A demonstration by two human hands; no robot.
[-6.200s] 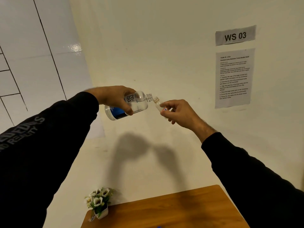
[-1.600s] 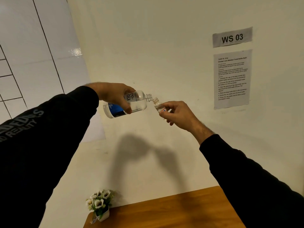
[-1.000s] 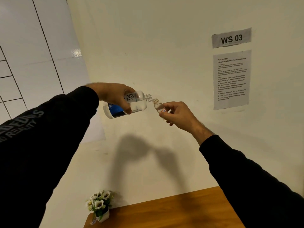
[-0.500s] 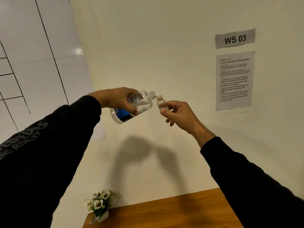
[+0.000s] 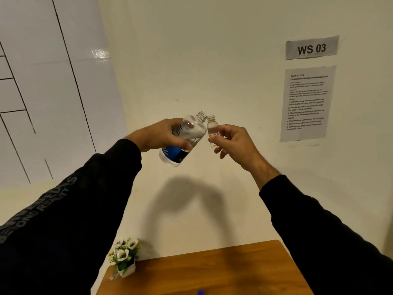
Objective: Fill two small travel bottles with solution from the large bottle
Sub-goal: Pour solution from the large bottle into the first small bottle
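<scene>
Held up in front of a pale wall point(image 5: 191, 60), the large bottle point(image 5: 184, 139) is tilted with its uncapped neck pointing up and to the right. Clear liquid is seen inside it, though the level cannot be told. A blue and white label is carried on its lower part. The left hand point(image 5: 158, 136) is wrapped around the middle of this bottle, with the thumb laid across the front and the fingers curled behind, so the grip is closed on it.

Just to the right, the small travel bottle point(image 5: 212, 130) is held nearly upright, its open mouth level with and almost touching the neck of the large bottle. It is clear, and how full it is cannot be judged. It is pinched at its lower half between the thumb and fingertips of the right hand point(image 5: 232, 142); that grip is closed on it too. Both bottles are kept high in the air, well above the worktop point(image 5: 223, 271).

Black sleeves point(image 5: 63, 220) are worn on both arms, with grey lettering on the left one. White tiles point(image 5: 42, 81) cover the wall to the left. On the right, a sign reading "WS 03" point(image 5: 312, 48) is taped above a printed task sheet point(image 5: 306, 103). A small pot of white flowers point(image 5: 125, 259) stands at the wooden worktop's back left corner, and a small blue object point(image 5: 200, 292) is cut off at the bottom edge.
</scene>
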